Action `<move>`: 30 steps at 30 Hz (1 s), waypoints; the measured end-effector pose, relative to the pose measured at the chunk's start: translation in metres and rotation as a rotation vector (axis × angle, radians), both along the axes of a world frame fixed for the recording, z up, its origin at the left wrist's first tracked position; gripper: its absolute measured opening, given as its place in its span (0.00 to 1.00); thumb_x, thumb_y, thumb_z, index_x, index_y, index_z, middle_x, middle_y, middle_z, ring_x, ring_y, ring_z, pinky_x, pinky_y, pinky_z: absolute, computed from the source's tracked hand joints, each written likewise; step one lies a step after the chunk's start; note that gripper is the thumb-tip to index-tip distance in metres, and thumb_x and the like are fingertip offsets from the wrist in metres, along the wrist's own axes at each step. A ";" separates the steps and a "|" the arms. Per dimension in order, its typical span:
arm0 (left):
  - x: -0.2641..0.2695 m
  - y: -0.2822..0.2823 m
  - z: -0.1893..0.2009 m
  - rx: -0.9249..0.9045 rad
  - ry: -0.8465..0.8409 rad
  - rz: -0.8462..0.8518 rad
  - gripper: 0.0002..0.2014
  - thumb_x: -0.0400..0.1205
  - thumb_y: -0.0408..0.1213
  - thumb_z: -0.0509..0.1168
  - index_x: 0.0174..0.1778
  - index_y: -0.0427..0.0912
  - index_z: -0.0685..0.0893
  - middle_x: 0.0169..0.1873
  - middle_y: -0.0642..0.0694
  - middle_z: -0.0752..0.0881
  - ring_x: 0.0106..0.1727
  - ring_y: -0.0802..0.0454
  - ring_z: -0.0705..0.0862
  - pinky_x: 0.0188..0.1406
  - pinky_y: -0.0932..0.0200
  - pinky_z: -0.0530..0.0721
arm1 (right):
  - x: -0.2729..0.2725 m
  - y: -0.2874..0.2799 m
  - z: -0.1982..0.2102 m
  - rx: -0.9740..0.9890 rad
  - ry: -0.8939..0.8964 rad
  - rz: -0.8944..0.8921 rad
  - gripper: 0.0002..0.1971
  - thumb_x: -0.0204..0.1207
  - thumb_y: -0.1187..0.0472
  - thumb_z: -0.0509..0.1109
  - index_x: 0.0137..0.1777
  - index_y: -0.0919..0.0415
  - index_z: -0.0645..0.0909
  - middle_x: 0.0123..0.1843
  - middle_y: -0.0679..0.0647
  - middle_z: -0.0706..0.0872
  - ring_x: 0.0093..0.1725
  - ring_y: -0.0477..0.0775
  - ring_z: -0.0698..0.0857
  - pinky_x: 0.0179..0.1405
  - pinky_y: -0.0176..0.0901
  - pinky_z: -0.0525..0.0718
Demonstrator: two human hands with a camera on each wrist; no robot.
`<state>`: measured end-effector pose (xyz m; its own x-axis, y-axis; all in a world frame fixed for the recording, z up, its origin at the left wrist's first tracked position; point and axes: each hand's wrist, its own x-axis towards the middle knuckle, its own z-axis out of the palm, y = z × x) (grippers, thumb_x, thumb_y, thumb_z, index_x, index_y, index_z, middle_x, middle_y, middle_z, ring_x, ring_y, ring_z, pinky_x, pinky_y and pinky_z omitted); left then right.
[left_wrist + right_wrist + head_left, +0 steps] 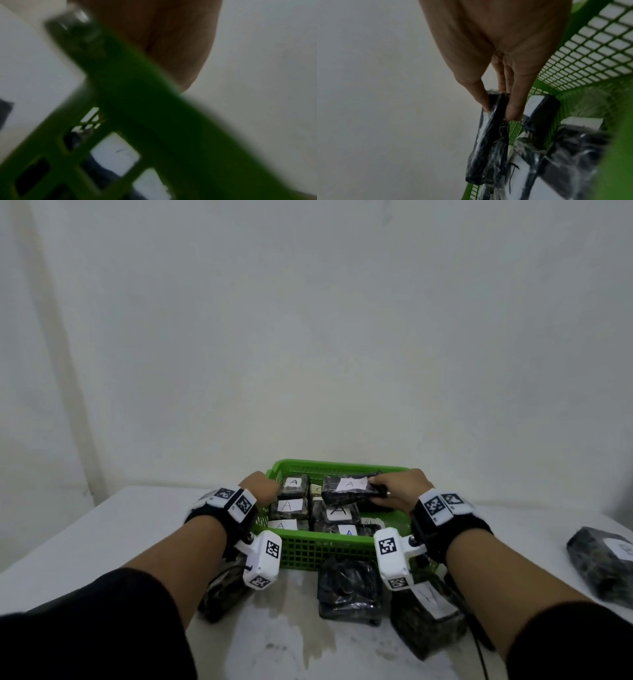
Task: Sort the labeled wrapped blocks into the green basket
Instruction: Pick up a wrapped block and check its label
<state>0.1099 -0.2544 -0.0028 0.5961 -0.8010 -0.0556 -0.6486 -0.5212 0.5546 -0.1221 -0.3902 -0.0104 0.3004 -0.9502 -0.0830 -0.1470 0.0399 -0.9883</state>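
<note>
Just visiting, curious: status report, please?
Right hand pinching A block over green basket. Left hand at basket's left rim, grip unclear. Four blocks outside.

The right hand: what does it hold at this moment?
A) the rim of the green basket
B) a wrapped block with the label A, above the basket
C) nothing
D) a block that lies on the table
B: the right hand pinches the end of a wrapped block labeled A, raised over the blocks in the green basket.

Wall (308, 320) — plain off-white, filling the far side, with a faint vertical band at left. Table (120, 535) — white top butted against it, stained near the front edge; light dim, even.
</note>
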 end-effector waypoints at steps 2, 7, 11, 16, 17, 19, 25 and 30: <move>0.006 -0.004 -0.005 -0.016 0.022 0.006 0.12 0.90 0.30 0.56 0.39 0.38 0.74 0.31 0.48 0.71 0.30 0.56 0.68 0.28 0.66 0.66 | 0.012 -0.010 -0.003 0.026 -0.004 0.008 0.12 0.80 0.71 0.76 0.60 0.67 0.79 0.55 0.65 0.85 0.46 0.58 0.88 0.40 0.43 0.93; 0.012 -0.011 -0.015 -0.086 0.083 0.009 0.19 0.88 0.29 0.57 0.29 0.42 0.68 0.30 0.47 0.71 0.29 0.55 0.69 0.28 0.65 0.67 | 0.034 -0.025 -0.008 0.064 -0.026 -0.001 0.10 0.80 0.71 0.76 0.58 0.67 0.79 0.59 0.66 0.84 0.46 0.56 0.87 0.47 0.47 0.95; 0.012 -0.014 -0.020 -0.126 0.158 0.015 0.16 0.86 0.27 0.57 0.31 0.39 0.69 0.32 0.43 0.74 0.38 0.42 0.78 0.31 0.56 0.71 | 0.046 -0.028 -0.014 0.069 0.097 0.001 0.27 0.73 0.71 0.79 0.73 0.71 0.80 0.65 0.68 0.86 0.53 0.62 0.89 0.37 0.45 0.93; 0.010 -0.011 -0.022 -0.145 0.183 0.024 0.14 0.86 0.28 0.57 0.33 0.39 0.68 0.33 0.43 0.73 0.37 0.45 0.75 0.28 0.57 0.69 | 0.049 -0.029 -0.016 0.047 0.241 -0.001 0.27 0.73 0.70 0.81 0.72 0.69 0.81 0.61 0.64 0.86 0.48 0.58 0.89 0.30 0.40 0.90; 0.010 -0.011 -0.022 -0.154 0.188 0.024 0.14 0.86 0.28 0.57 0.33 0.39 0.68 0.33 0.44 0.73 0.36 0.46 0.75 0.28 0.57 0.69 | 0.050 -0.027 -0.014 0.056 0.256 -0.005 0.23 0.73 0.70 0.81 0.68 0.71 0.83 0.60 0.65 0.87 0.46 0.58 0.89 0.28 0.42 0.91; 0.010 -0.010 -0.021 -0.163 0.195 0.026 0.15 0.87 0.28 0.57 0.33 0.39 0.68 0.33 0.44 0.73 0.38 0.44 0.76 0.29 0.56 0.70 | 0.052 -0.023 -0.011 0.080 0.282 -0.078 0.08 0.74 0.71 0.82 0.50 0.72 0.87 0.51 0.65 0.89 0.41 0.59 0.88 0.26 0.47 0.93; 0.009 -0.009 -0.024 -0.202 0.205 0.023 0.16 0.87 0.29 0.58 0.32 0.40 0.67 0.33 0.45 0.72 0.31 0.52 0.71 0.25 0.60 0.67 | 0.052 -0.016 -0.011 0.052 0.324 -0.157 0.14 0.75 0.70 0.83 0.33 0.66 0.81 0.34 0.60 0.84 0.31 0.58 0.85 0.18 0.43 0.87; 0.010 -0.007 -0.025 -0.214 0.235 0.018 0.15 0.86 0.28 0.58 0.33 0.40 0.68 0.34 0.46 0.73 0.46 0.43 0.77 0.26 0.61 0.68 | 0.052 -0.026 -0.027 0.097 0.333 -0.117 0.11 0.69 0.68 0.87 0.43 0.72 0.89 0.45 0.66 0.93 0.46 0.67 0.94 0.57 0.69 0.92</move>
